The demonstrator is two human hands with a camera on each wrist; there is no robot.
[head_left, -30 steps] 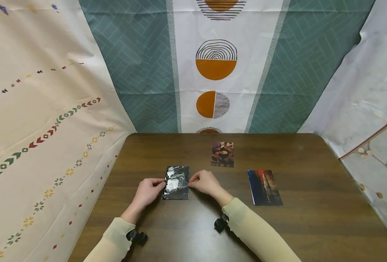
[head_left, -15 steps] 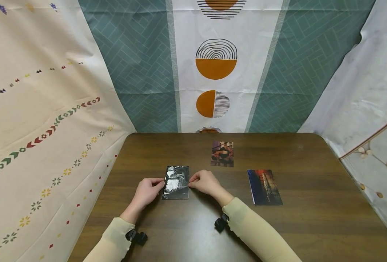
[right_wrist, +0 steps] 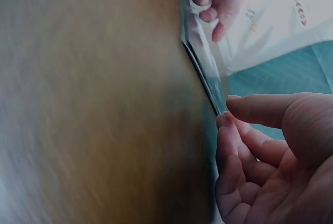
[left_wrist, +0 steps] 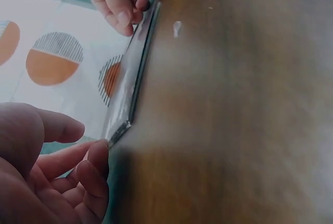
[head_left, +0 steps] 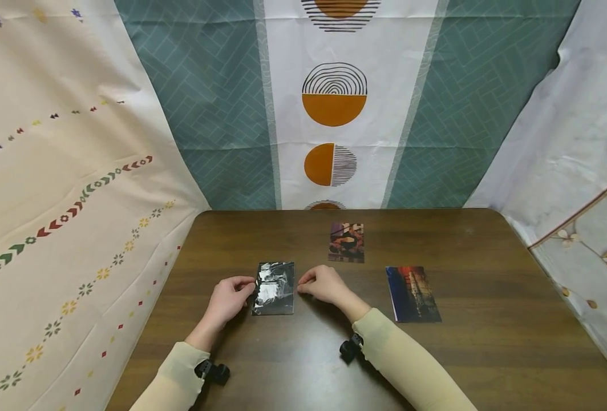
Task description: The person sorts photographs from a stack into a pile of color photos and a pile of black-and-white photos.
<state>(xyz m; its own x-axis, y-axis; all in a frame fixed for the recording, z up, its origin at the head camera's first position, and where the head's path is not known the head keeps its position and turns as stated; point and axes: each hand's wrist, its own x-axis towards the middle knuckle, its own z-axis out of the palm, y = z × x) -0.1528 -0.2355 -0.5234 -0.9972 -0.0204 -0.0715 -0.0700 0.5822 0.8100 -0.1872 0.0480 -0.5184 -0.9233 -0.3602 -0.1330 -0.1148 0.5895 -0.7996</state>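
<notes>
A glossy black-and-white picture card [head_left: 274, 289] lies flat on the brown table, with light glaring off its surface. In the left wrist view its shiny top and dark edge show at a slant. My left hand [head_left: 227, 298] is at the card's left side, fingertips right at the edge; the left wrist view shows the thumb [left_wrist: 65, 126] apart from the fingers. To the right of the card is my right hand [head_left: 326, 285], a narrow gap between its fingertips and the card in the head view. Its thumb [right_wrist: 260, 109] is held just off the index finger.
A small purple-and-orange picture [head_left: 347, 242] lies farther back on the table [head_left: 509, 342]. Right of my right hand is a blue-and-red picture card [head_left: 413, 294] with a pale left edge. Patterned cloths hang behind the table and at both sides.
My right hand has come slightly away from the card's right edge, and a gap now shows there. The left hand stays at the left edge. The head view has shifted slightly.
</notes>
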